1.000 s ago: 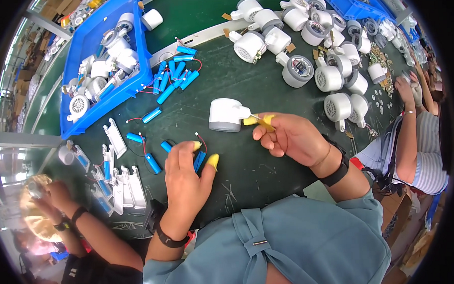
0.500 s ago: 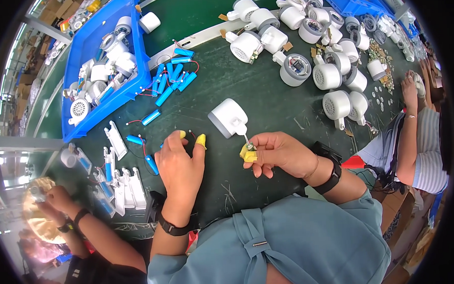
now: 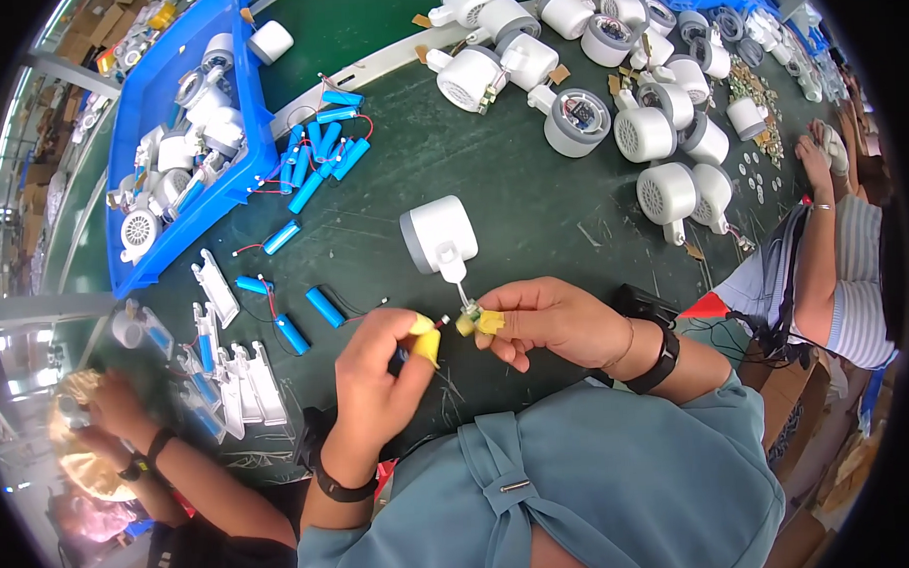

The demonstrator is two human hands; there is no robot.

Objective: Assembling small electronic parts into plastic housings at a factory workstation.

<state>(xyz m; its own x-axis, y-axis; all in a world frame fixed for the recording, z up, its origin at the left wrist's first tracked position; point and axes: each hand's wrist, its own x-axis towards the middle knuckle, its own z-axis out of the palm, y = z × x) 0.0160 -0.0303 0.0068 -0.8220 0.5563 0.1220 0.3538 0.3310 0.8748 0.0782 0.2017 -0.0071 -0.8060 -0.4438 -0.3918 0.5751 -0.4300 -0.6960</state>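
A white round housing with a grey rim [image 3: 440, 236] lies in the middle of the table. A white wire runs from its short handle to a small green circuit board [image 3: 469, 317]. My right hand [image 3: 551, 323], with yellow finger covers, pinches this board. Close to its left, my left hand [image 3: 377, 367] is closed, its yellow-covered thumb and forefinger round a small wire plug [image 3: 443, 321]. Something dark blue shows partly under those fingers; its kind is hidden. A blue cylindrical battery with a wire [image 3: 325, 307] lies just beyond my left hand.
Several blue batteries [image 3: 315, 159] are heaped beside a blue bin [image 3: 260, 156] of white parts. White plastic holders [image 3: 248, 386] lie at left. Many white housings [image 3: 644, 127] stand at the far right. Co-workers' arms [image 3: 206, 483] show at both sides.
My left hand has moved nearer my body and toward the circuit board, and a plug now shows at its fingertips. My right hand still holds the board, slightly further left.
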